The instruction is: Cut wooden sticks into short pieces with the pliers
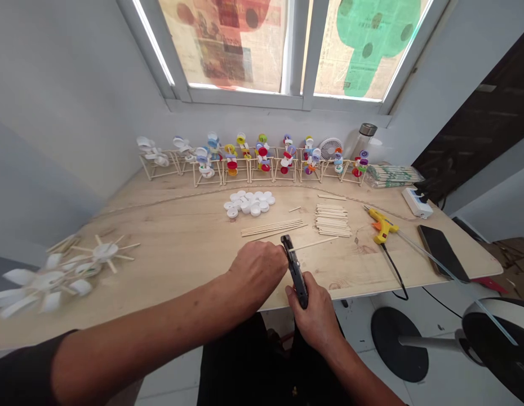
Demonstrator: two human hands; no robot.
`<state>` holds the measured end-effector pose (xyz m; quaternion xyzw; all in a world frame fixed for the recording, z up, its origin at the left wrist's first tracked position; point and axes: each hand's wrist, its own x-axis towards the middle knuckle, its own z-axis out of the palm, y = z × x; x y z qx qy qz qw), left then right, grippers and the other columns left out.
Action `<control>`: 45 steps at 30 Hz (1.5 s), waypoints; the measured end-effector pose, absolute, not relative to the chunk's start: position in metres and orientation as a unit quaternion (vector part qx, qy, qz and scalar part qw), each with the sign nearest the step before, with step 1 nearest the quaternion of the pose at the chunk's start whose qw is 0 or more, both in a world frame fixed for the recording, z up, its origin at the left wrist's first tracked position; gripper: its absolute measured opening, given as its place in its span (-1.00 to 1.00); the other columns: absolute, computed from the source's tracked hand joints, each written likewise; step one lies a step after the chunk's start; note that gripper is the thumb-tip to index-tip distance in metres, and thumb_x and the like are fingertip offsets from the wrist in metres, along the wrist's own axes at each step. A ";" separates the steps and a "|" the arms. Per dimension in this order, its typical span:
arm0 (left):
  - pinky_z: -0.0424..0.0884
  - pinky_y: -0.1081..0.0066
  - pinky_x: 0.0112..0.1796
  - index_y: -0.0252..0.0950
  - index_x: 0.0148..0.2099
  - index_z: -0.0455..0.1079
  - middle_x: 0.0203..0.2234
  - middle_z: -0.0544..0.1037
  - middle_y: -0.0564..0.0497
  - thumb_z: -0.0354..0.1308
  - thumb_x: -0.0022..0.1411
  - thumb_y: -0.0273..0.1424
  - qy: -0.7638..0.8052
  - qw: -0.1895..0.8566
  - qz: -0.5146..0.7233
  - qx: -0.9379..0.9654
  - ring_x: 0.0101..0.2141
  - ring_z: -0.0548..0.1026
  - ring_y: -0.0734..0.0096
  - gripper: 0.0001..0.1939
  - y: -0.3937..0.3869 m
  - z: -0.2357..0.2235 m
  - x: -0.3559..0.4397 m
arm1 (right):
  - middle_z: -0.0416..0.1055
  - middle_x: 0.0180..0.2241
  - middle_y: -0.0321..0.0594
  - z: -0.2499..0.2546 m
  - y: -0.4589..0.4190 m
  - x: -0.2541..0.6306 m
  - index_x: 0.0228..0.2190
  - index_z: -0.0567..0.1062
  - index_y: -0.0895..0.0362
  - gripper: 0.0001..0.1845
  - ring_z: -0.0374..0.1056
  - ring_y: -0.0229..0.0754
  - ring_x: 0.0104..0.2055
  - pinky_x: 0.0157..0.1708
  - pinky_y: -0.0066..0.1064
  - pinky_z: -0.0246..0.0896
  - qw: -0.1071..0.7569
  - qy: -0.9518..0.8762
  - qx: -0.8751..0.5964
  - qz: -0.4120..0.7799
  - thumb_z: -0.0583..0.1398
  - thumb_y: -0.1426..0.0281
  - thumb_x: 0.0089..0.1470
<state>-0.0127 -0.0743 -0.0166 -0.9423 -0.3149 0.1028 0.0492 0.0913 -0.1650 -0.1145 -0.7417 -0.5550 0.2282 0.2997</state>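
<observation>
My right hand (315, 313) is wrapped round the handle of dark pliers (294, 268), whose head points away from me over the table's front edge. My left hand (260, 270) is a closed fist right beside the pliers' head. A thin wooden stick (316, 244) runs from the fist across the head and out to the right; its left end is hidden in my fingers. Just beyond lie several long sticks (272, 228). Short cut sticks (332, 220) form a neat pile to the right, and a small offcut (294, 209) lies between.
White bottle caps (249, 203) lie mid-table, with a row of stick frames bearing colourful cap wheels (262, 160) behind. Stick-and-cap wheels (105, 252) lie left. At right are a yellow glue gun (382, 224) with its cord, a phone (443, 252) and a power strip (417, 203).
</observation>
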 end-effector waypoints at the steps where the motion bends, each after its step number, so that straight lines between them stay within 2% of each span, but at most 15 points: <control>1: 0.38 0.35 -0.52 -0.42 -0.42 0.40 -0.56 0.50 -0.16 -0.04 0.02 -0.72 -0.314 0.053 0.102 -0.943 -0.51 0.50 0.18 -0.77 -0.075 -0.017 -0.013 | 0.31 -0.63 -0.34 -0.116 -0.165 0.092 -0.51 0.20 0.08 -0.82 0.28 -0.20 -0.55 -0.57 -0.48 -0.09 0.298 -0.556 -0.742 0.226 0.04 0.27 0.04; 12: 0.34 0.29 -0.47 -0.39 -0.43 0.33 -0.55 0.44 -0.10 -0.07 0.02 -0.70 -0.312 0.142 -0.020 -0.939 -0.46 0.44 0.17 -0.79 -0.073 -0.032 -0.022 | 0.35 -0.59 -0.30 -0.118 -0.160 0.096 -0.50 0.21 0.09 -0.78 0.29 -0.19 -0.53 -0.52 -0.47 -0.01 0.321 -0.547 -0.737 0.234 0.03 0.23 0.07; 16: 0.34 0.28 -0.42 -0.39 -0.34 0.35 -0.54 0.43 -0.07 -0.07 0.08 -0.66 -0.325 0.164 -0.080 -0.928 -0.47 0.41 0.22 -0.80 -0.072 -0.045 -0.026 | 0.30 -0.61 -0.33 -0.120 -0.157 0.097 -0.51 0.23 0.10 -0.76 0.25 -0.22 -0.55 -0.52 -0.47 0.01 0.335 -0.542 -0.730 0.248 0.03 0.21 0.07; 24: 0.27 0.20 -0.09 -0.42 -0.18 0.37 -0.48 0.48 -0.07 -0.13 0.21 -0.58 -0.335 0.149 -0.235 -0.900 -0.35 0.42 0.33 -0.75 -0.073 -0.069 -0.026 | 0.22 -0.65 -0.36 -0.123 -0.153 0.097 -0.53 0.24 0.11 -0.74 0.15 -0.27 -0.59 -0.56 -0.48 0.00 0.369 -0.541 -0.712 0.252 0.04 0.21 0.06; 32: 0.26 0.20 -0.04 -0.40 -0.12 0.36 -0.34 0.53 -0.09 -0.08 0.20 -0.58 -0.349 0.120 -0.321 -0.872 -0.24 0.44 0.31 -0.75 -0.066 -0.079 -0.036 | 0.24 -0.64 -0.35 -0.126 -0.151 0.099 -0.55 0.24 0.11 -0.73 0.17 -0.27 -0.59 -0.56 -0.49 0.02 0.386 -0.527 -0.707 0.271 0.05 0.21 0.06; 35: 0.30 0.24 -0.08 -0.38 0.00 0.29 -0.33 0.53 -0.08 -0.08 0.21 -0.53 -0.396 0.094 -0.370 -0.835 -0.23 0.45 0.32 -0.69 -0.057 -0.074 -0.048 | 0.25 -0.65 -0.35 -0.126 -0.151 0.100 -0.56 0.24 0.11 -0.73 0.18 -0.27 -0.60 -0.59 -0.50 0.01 0.395 -0.526 -0.704 0.269 0.06 0.21 0.05; 37: 0.36 0.35 -0.19 -0.34 0.02 0.26 -0.34 0.53 -0.04 -0.08 0.23 -0.49 -0.427 0.046 -0.396 -0.812 -0.27 0.47 0.37 -0.69 -0.052 -0.071 -0.056 | 0.26 -0.65 -0.35 -0.126 -0.150 0.101 -0.57 0.25 0.11 -0.73 0.18 -0.28 -0.60 -0.60 -0.50 0.01 0.394 -0.527 -0.704 0.266 0.06 0.22 0.04; 40: 0.37 0.49 -0.36 -0.33 -0.07 0.30 -0.37 0.52 -0.01 -0.12 0.25 -0.46 -0.462 -0.010 -0.411 -0.786 -0.37 0.48 0.45 -0.75 -0.052 -0.068 -0.060 | 0.26 -0.65 -0.35 -0.126 -0.149 0.101 -0.57 0.25 0.11 -0.73 0.19 -0.28 -0.60 -0.60 -0.51 0.01 0.392 -0.530 -0.703 0.267 0.06 0.23 0.04; 45: 0.31 0.50 -0.44 -0.35 -0.19 0.34 -0.46 0.52 0.00 -0.05 0.21 -0.47 -0.469 0.043 -0.416 -0.778 -0.48 0.45 0.47 -0.82 -0.063 -0.072 -0.051 | 0.27 -0.65 -0.35 -0.126 -0.147 0.102 -0.57 0.26 0.12 -0.74 0.20 -0.28 -0.60 -0.59 -0.51 0.02 0.390 -0.535 -0.703 0.262 0.07 0.23 0.04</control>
